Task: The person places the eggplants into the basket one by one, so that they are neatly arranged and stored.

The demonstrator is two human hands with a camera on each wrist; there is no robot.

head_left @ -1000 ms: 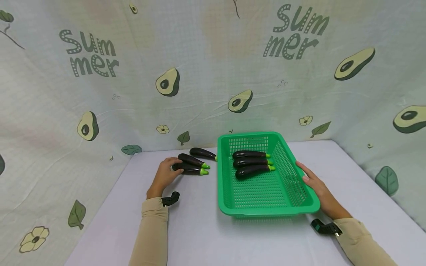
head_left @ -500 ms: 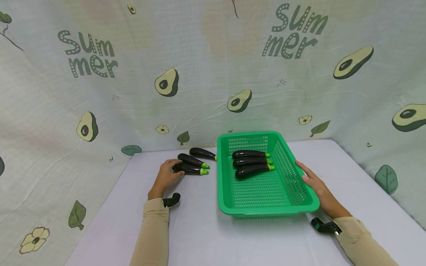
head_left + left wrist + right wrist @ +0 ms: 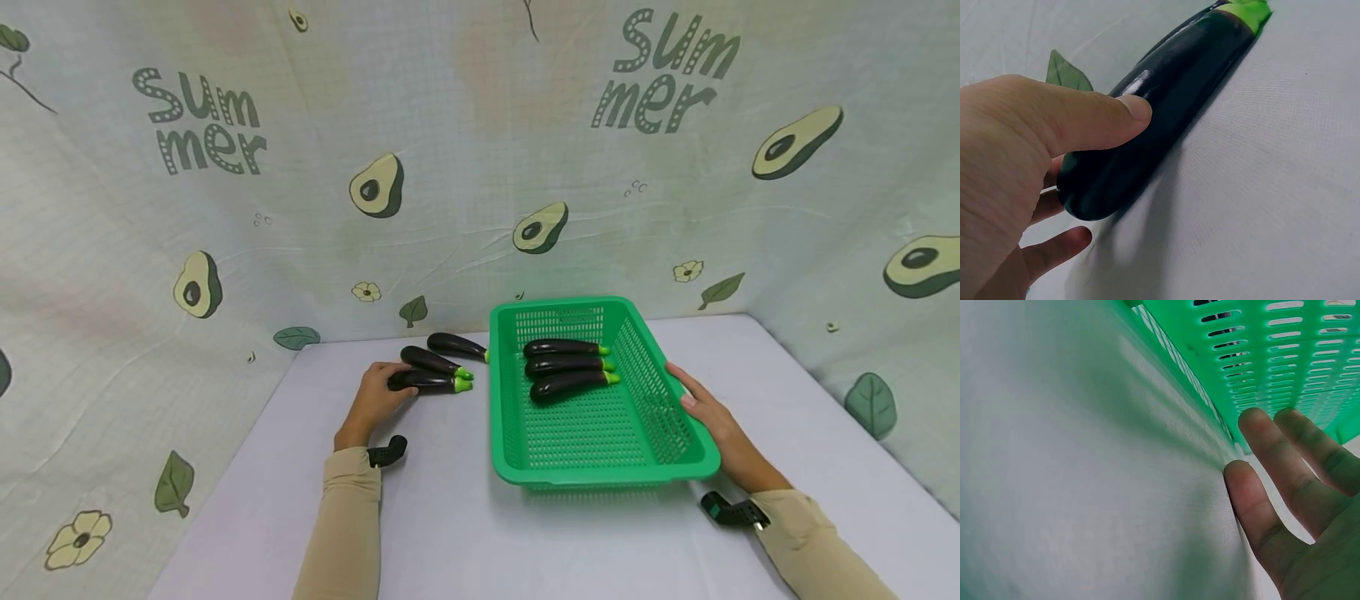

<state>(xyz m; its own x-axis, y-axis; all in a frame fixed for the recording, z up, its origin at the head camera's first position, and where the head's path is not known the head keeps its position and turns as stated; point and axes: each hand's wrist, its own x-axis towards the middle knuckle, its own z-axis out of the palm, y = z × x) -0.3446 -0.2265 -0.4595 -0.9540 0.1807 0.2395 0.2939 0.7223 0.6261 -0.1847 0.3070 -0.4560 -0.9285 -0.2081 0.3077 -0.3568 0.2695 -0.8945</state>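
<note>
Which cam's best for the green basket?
Head: it shows the green plastic basket nearly whole, with three eggplants inside. Right wrist gives only a cropped close-up of its slotted plastic; left wrist shows none of it.

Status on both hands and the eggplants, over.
Left hand grips nearest loose eggplant. Right hand against green basket, right side. Three eggplants inside. Possibly in the way: basket's left wall.

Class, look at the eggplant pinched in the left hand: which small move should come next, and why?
Probably lift the pinched eggplant toward the green basket: the left-hand grip holds its blunt end, and three eggplants already lie inside, with room beside them.
</note>
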